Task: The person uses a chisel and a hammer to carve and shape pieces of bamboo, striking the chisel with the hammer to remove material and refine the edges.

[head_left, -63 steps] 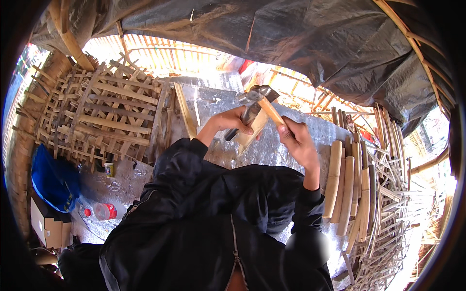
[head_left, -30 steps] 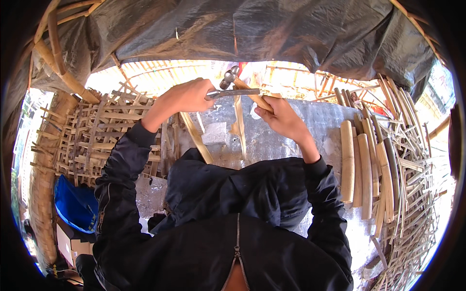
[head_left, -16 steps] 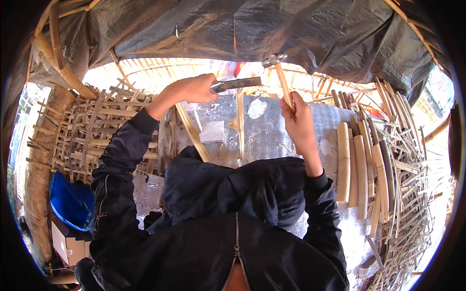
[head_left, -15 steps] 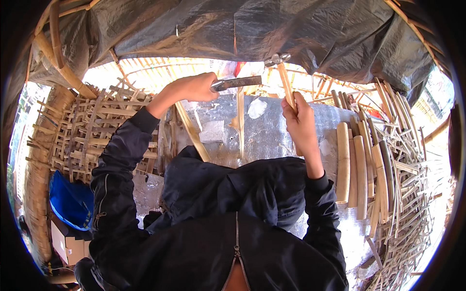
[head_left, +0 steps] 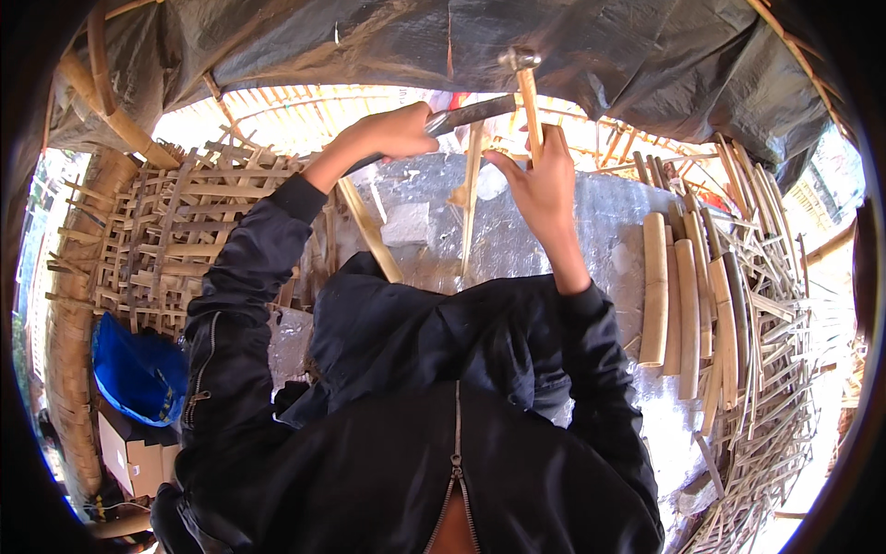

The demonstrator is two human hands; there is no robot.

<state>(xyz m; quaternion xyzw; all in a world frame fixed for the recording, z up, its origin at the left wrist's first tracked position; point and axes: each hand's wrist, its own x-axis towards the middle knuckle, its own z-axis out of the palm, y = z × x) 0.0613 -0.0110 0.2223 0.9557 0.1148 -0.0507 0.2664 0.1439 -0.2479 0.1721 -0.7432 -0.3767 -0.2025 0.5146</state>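
My left hand (head_left: 392, 134) is closed on a knife with a broad dark blade (head_left: 475, 113), which points to the right. Directly under the blade stands a narrow bamboo strip (head_left: 471, 198), its top end at the blade's lower edge; whether they touch I cannot tell. A hammer (head_left: 529, 102) with a wooden handle and a metal head is in my right hand (head_left: 544, 185), head upward. In this view its handle crosses the blade's tip. Another bamboo strip (head_left: 369, 231) leans beside my left knee.
A silvery sheet (head_left: 600, 203) covers the ground, with a pale flat block (head_left: 406, 224) on it. Bamboo lengths (head_left: 654, 291) and thin sticks (head_left: 766, 388) are heaped at right. Woven bamboo lattice (head_left: 203, 222), a blue bag (head_left: 138, 369) and a cardboard box (head_left: 134, 457) are at left. Dark sheeting (head_left: 369, 46) hangs ahead.
Both hands have moved farther up in the view. The knife has shifted right and its tip tilts up more. The hammer has come left, closer to the blade, and the upright strip leans slightly.
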